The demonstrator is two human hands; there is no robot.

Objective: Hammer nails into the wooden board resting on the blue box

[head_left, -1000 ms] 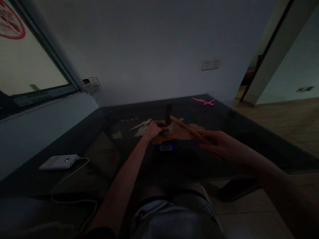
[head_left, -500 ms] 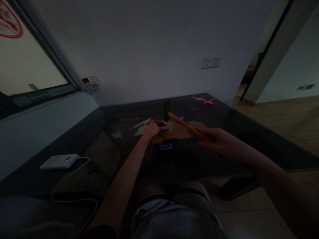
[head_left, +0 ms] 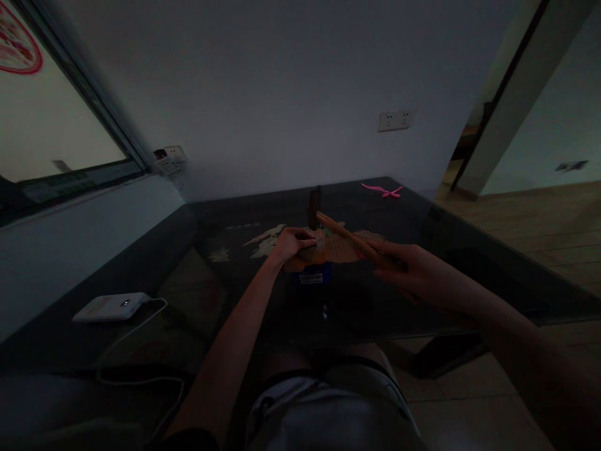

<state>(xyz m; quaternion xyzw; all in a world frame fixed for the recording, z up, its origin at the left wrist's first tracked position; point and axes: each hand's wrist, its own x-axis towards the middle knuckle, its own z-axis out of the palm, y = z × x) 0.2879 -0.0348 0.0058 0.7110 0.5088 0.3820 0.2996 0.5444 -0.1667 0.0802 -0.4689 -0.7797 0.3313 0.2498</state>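
Observation:
My right hand grips the wooden handle of a hammer, whose dark head stands up at the handle's far end, just beyond my left fingertips. My left hand has its thumb and fingers pressed together low over a tan, speckled sheet-like piece. What sits in that pinch is too small and dark to make out. Under the near edge of the tan piece shows a blue box with a white label. Shadow hides where the hammer head meets the work.
Pale, ragged patches mark the dark table left of my hands. A white power bank with a cable lies at the left. A pink ribbon rests near the back edge. A wall with sockets stands behind.
Both hands and the hammer stay almost in the same place. Only a slight shift of the camera view shows.

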